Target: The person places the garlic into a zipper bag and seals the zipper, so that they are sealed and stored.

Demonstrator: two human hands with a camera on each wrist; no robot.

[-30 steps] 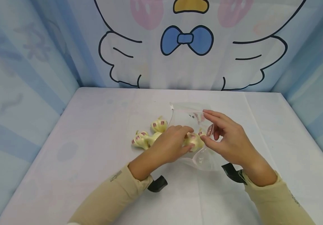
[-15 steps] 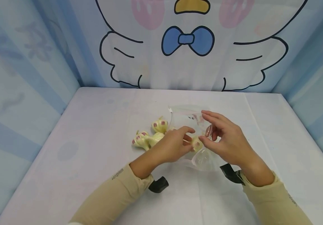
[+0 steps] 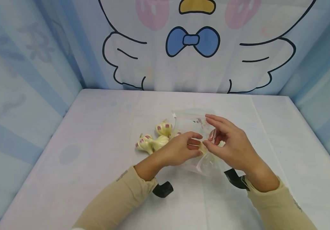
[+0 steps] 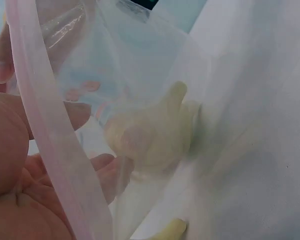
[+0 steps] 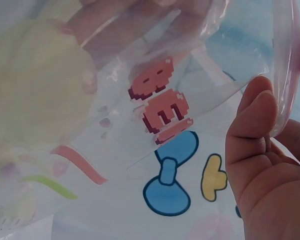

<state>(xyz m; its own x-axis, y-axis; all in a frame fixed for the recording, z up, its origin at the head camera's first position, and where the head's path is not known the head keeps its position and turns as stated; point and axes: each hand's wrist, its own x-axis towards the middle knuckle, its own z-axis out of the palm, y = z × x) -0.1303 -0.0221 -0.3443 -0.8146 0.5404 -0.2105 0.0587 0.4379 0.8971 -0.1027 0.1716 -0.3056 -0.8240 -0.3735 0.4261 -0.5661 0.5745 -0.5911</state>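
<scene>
My left hand reaches into the mouth of a clear zip bag lying mid-table. Through the plastic in the left wrist view, a pale yellow garlic bulb shows; a fingertip is close against it, and the hand does not wrap round it. My right hand holds the bag's mouth at its right side, thumb and fingers on either side of the edge. The bag bears a red print in the right wrist view. Left of the bag lie a garlic bulb with purple patches and others, partly hidden by my left hand.
The garlic bulbs at the left lie close together beside my left forearm. A white cloth covers the table. Printed curtains stand at the back and both sides. Black straps stick out at both wrists.
A garlic bulb between my hands has gone deeper behind the bag's plastic. The left hand has moved slightly right and its fingers have straightened. The right hand keeps its hold, shifted slightly left.
</scene>
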